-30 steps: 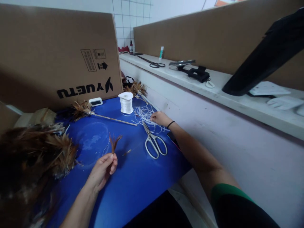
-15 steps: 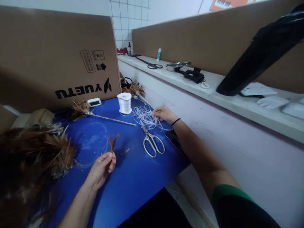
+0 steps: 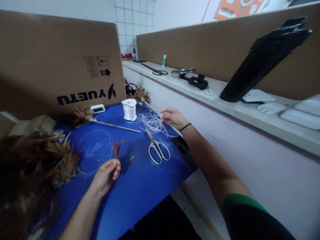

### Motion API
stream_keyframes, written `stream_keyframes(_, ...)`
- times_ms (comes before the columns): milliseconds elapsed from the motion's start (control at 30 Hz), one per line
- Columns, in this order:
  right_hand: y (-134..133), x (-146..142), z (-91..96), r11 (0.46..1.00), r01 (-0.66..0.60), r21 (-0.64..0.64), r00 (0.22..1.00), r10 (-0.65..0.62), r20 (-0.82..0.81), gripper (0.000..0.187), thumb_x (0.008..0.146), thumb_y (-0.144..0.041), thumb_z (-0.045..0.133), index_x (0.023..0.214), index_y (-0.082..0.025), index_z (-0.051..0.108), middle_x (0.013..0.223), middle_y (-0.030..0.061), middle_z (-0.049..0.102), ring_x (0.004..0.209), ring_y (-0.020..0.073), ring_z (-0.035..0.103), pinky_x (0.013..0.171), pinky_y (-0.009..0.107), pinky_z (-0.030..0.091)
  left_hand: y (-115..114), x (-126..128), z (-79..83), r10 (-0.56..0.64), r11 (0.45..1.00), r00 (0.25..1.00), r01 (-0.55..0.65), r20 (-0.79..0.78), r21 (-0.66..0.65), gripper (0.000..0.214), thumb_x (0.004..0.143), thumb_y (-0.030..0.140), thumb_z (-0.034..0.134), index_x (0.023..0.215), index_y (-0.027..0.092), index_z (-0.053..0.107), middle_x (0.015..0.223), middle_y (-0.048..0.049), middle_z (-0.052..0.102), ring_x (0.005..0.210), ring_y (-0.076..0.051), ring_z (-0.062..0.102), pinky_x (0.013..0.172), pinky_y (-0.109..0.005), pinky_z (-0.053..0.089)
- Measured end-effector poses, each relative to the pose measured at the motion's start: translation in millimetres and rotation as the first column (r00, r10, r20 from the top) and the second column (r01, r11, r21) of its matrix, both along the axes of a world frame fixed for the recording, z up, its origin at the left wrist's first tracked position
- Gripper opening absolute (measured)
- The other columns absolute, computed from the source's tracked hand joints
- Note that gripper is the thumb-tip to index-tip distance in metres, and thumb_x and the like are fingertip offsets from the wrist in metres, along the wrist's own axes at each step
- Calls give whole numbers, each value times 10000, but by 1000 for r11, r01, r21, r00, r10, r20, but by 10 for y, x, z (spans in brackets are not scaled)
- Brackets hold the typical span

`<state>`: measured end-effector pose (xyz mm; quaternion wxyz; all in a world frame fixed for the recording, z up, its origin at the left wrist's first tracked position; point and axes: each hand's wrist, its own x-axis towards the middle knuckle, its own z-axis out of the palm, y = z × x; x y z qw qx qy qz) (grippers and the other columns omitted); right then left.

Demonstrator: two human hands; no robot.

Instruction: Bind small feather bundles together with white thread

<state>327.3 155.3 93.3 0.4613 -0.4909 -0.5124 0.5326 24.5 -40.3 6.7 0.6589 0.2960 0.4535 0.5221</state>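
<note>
My left hand [image 3: 105, 176] pinches a small bunch of brown feathers [image 3: 116, 148] upright over the blue table top [image 3: 140, 186]. My right hand [image 3: 172, 117] is closed on a strand from the tangle of clear white string [image 3: 151, 122] lying at the table's right side, lifted a little off the surface. Steel scissors [image 3: 157, 149] lie shut just in front of the string. A white spool of string [image 3: 129, 109] stands behind the tangle.
A big pile of brown feathers [image 3: 37, 163] fills the left. A feather stick [image 3: 100, 120] lies near a large cardboard box [image 3: 57, 63]. A dark phone [image 3: 183, 149] lies at the table's right edge. The raised ledge [image 3: 225, 100] holds scissors, a black tool and papers.
My right hand has lifted from the string tangle and drawn a strand up and to the right. My left hand keeps holding the feather bunch in about the same place.
</note>
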Motion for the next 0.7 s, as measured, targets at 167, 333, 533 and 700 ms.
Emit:
stream_keyframes(167,-1,9,-16,1000,26,15,999,-26,35,98,660,-84,688,713,-104,607,558,24,627,491,101,615,328,135,347,2,0,8,9,1000,1000,-9,11,-2,249,685,311,747,747,110,613,599,6,542,443,-34,393,400,-157,286)
stream_keyframes(333,8,17,-4,999,25,42,997,-28,71,119,668,-149,715,732,-119,619,648,24,642,474,75,580,287,128,239,-8,-1,16,11,1000,1000,-11,12,-7,249,693,318,739,747,109,614,603,4,542,447,-35,400,405,-156,292)
stream_keyframes(533,-17,-5,156,991,69,111,986,-85,142,160,646,-208,756,725,-121,647,530,-32,525,419,30,421,308,129,191,-6,-1,8,8,1000,1000,-8,23,1,249,687,314,743,741,108,614,597,5,538,445,-34,398,403,-157,287)
stream_keyframes(700,-66,-35,333,993,33,117,998,-40,55,145,659,-193,742,718,-109,641,590,-3,554,434,23,387,309,124,171,2,-7,-13,12,1000,1000,-12,25,-4,250,693,315,740,760,110,615,609,4,543,452,-36,407,407,-157,296)
